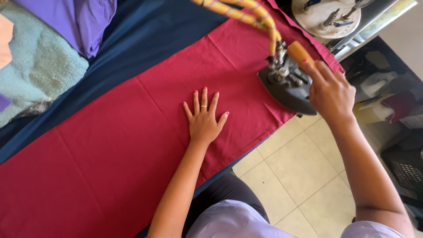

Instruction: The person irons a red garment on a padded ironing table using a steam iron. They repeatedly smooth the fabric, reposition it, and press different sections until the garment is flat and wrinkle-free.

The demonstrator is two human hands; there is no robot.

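Seen from above, the left hand (203, 118) lies flat and empty on red cloth (132, 145) spread over the table (132, 53) while the right hand (329, 90) grips a heavy iron (286, 86) (wooden-handled) nearby, which could scorch fingers or fabric if it lingers.

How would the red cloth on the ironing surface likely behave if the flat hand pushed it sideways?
The red cloth looks thin and floppy; its fold creases suggest it would bunch, not slide whole. The left hand lies flat on it. The iron, gripped by the right hand, probably pins that end.
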